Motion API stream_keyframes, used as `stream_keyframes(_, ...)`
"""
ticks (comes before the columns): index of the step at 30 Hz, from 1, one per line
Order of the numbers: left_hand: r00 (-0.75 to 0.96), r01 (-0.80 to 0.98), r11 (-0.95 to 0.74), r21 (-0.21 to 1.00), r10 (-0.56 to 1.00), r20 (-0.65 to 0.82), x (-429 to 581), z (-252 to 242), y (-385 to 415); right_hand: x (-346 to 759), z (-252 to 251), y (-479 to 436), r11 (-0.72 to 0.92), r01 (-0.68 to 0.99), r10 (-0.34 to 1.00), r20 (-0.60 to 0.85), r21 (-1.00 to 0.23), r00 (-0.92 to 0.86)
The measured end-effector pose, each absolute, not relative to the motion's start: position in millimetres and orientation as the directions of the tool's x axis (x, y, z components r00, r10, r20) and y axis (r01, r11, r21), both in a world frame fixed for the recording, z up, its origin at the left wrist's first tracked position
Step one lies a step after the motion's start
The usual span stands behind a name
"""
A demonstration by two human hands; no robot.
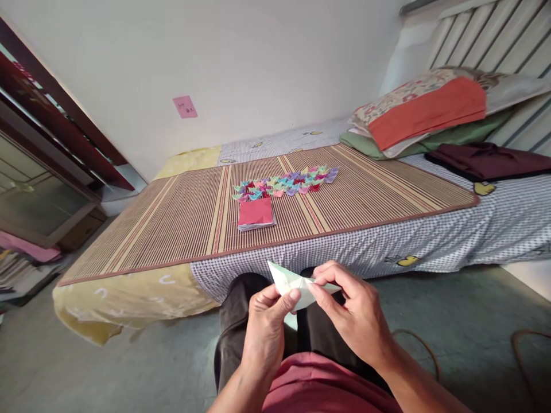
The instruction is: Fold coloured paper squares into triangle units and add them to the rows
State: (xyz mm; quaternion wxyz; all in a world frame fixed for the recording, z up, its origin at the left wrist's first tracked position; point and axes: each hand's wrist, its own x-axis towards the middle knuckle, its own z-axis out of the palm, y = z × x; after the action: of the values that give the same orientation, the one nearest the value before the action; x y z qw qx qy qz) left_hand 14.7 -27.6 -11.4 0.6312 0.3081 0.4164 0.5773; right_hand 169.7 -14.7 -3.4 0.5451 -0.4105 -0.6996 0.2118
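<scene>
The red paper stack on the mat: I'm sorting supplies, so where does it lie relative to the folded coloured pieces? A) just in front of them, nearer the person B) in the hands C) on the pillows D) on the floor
A: the red paper stack lies on the striped mat, just before the folded coloured pieces.

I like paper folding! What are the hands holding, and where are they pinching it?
A pale folded paper. The left hand pinches its lower left edge; the right hand pinches its right end.

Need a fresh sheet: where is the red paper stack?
The red paper stack lies mid-frame on the striped mat, just in front of the folded paper pieces.
</scene>
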Motion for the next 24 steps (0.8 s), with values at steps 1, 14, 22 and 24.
stream_keyframes(1, -0.006, -0.473, 0.145, 0.869, 0.986, -0.168, 15.1, -11.8, -27.7, 169.5, -3.7, -14.5, 0.563, 0.337, 0.813, 0.578, -0.755, -0.064)
stream_keyframes(14, 0.031, -0.450, 0.170, 0.877, 0.984, -0.175, 15.1, -11.2, -28.4, 169.0, -4.6, -15.3, 0.503, 0.359, 0.849, 0.526, -0.786, -0.039)
stream_keyframes(22, 0.048, -0.464, 0.173, 0.869, 0.984, -0.170, 15.8, -12.3, -28.0, 171.4, -4.0, -12.2, 0.489, 0.374, 0.863, 0.500, -0.788, -0.077)
stream_keyframes(24, 0.063, -0.469, 0.177, 0.865, 0.984, -0.167, 15.6, -13.1, -27.7, 174.1, -3.1, -11.4, 0.472, 0.361, 0.877, 0.468, -0.804, -0.104)
